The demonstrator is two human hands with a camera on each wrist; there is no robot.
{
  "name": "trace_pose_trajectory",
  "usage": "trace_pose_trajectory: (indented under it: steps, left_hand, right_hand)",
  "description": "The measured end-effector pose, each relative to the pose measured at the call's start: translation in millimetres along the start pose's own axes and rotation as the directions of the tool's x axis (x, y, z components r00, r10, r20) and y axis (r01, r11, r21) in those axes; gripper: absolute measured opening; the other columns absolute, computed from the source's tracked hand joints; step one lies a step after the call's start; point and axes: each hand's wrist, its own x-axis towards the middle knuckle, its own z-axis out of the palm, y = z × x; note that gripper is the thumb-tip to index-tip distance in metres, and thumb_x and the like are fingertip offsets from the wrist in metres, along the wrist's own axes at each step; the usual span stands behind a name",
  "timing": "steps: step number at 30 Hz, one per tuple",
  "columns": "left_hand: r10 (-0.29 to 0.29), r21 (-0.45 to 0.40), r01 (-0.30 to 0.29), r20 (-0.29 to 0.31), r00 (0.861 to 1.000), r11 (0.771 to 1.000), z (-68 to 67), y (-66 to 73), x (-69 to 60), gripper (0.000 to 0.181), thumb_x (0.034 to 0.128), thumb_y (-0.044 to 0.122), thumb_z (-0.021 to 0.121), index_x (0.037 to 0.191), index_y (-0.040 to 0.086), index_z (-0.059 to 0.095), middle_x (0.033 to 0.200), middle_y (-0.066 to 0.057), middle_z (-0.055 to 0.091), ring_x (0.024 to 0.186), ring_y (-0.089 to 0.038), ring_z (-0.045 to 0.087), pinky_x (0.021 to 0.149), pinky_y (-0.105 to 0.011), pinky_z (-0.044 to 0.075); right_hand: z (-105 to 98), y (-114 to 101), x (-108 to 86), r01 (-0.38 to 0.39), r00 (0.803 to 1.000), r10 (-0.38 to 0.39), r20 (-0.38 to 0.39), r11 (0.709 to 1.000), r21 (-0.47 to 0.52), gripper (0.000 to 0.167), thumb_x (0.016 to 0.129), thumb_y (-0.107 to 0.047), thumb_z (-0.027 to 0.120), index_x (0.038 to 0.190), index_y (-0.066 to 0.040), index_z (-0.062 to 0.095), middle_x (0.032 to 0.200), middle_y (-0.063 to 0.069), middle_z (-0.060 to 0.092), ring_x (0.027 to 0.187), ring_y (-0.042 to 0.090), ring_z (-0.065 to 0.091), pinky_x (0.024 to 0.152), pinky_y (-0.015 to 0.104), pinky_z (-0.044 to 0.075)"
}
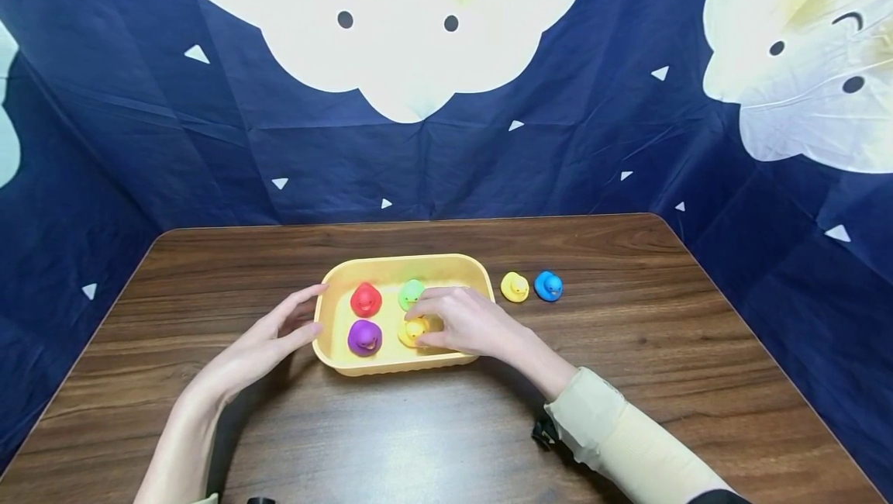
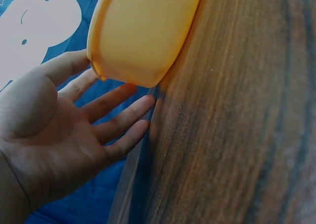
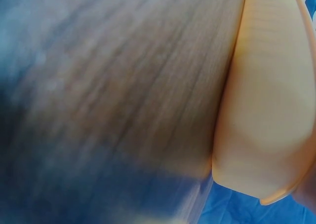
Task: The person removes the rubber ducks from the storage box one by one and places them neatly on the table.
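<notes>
A yellow plastic basket (image 1: 398, 365) stands on the table. Inside are a red duck (image 1: 366, 300), a purple duck (image 1: 364, 338), a light green duck (image 1: 411, 294) and an orange-yellow duck (image 1: 413, 331). My right hand (image 1: 456, 322) reaches into the basket and holds the orange-yellow duck between thumb and fingers; the hand hides part of it. At the basket's left end, my left hand (image 1: 268, 340) touches the rim with spread, relaxed fingers. In the left wrist view the fingers (image 2: 116, 101) extend beside the basket's outer wall (image 2: 143, 41).
To the right of the basket, a yellow duck (image 1: 515, 287) and a blue duck (image 1: 548, 285) sit side by side on the wooden table (image 1: 663, 349). A dark blue cloth (image 1: 453, 170) with white clouds hangs behind and around the table.
</notes>
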Motion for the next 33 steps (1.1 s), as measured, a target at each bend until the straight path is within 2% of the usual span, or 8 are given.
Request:
trace_pose_trajectory:
  steps: [6,18,24,27,31,33]
  left_hand:
    - [0.004,0.001,-0.004,0.000,1.000,1.000,0.5,0.5,1.0,0.063,0.1072,0.031,0.055,0.163,0.023,0.026,0.158,-0.022,0.043,0.142,-0.041,0.046,0.096,-0.011,0.042]
    - [-0.011,0.024,0.011,-0.007,1.000,1.000,-1.3,0.3,0.9,0.064,0.1071,0.033,0.055,0.163,0.024,0.026,0.158,-0.022,0.043,0.143,-0.040,0.046,0.096,-0.014,0.043]
    - [0.002,0.022,-0.002,-0.006,1.000,1.000,-0.7,1.0,1.0,0.063,0.1074,0.032,0.055,0.163,0.022,0.026,0.157,-0.023,0.044,0.143,-0.041,0.046,0.095,-0.013,0.043]
    - [0.006,0.020,-0.006,-0.002,1.000,1.000,-0.3,1.0,1.0,0.063,0.1077,0.031,0.054,0.163,0.021,0.026,0.158,-0.023,0.043,0.143,-0.041,0.045,0.095,-0.012,0.043]
    - [0.007,0.023,-0.007,-0.005,1.000,1.000,0.2,1.2,0.9,0.063,0.1077,0.031,0.054,0.163,0.021,0.026,0.158,-0.023,0.043,0.143,-0.041,0.045,0.095,-0.012,0.043]
    - [0.008,0.024,-0.008,-0.005,1.000,1.000,0.4,1.3,1.0,0.063,0.1077,0.031,0.054,0.163,0.022,0.026,0.158,-0.023,0.043,0.143,-0.041,0.045,0.095,-0.013,0.043]
  right_hand:
    - [-1.9,-0.1,-0.2,-0.002,1.000,0.003,-0.010,1.000,0.009,0.025,0.090,-0.031,0.080,0.112,-0.022,0.078,0.107,-0.008,0.073,0.095,0.007,0.066,0.089,0.025,0.055]
    - [-4.6,2.1,0.7,0.004,0.998,0.000,-0.058,0.998,0.058,0.029,0.089,-0.032,0.081,0.116,-0.021,0.078,0.115,-0.007,0.075,0.106,0.007,0.068,0.095,0.025,0.056]
    - [-8.1,0.0,-0.6,0.008,0.999,-0.005,-0.051,0.998,0.060,0.031,0.090,-0.034,0.080,0.118,-0.021,0.078,0.116,-0.006,0.074,0.105,0.008,0.068,0.094,0.025,0.056]
    - [-12.1,-0.5,-2.8,0.015,0.998,-0.011,-0.055,0.997,0.070,0.031,0.091,-0.034,0.080,0.118,-0.021,0.077,0.113,-0.007,0.074,0.099,0.009,0.069,0.089,0.024,0.056]
    - [-18.8,0.6,-5.9,0.033,0.996,-0.026,-0.085,0.996,0.078,0.030,0.090,-0.032,0.081,0.117,-0.020,0.078,0.111,-0.007,0.074,0.096,0.010,0.070,0.086,0.023,0.056]
    - [-21.9,1.9,-7.4,0.034,0.994,-0.027,-0.101,0.997,0.070,0.030,0.090,-0.031,0.081,0.117,-0.020,0.078,0.111,-0.007,0.074,0.099,0.009,0.070,0.088,0.024,0.057]
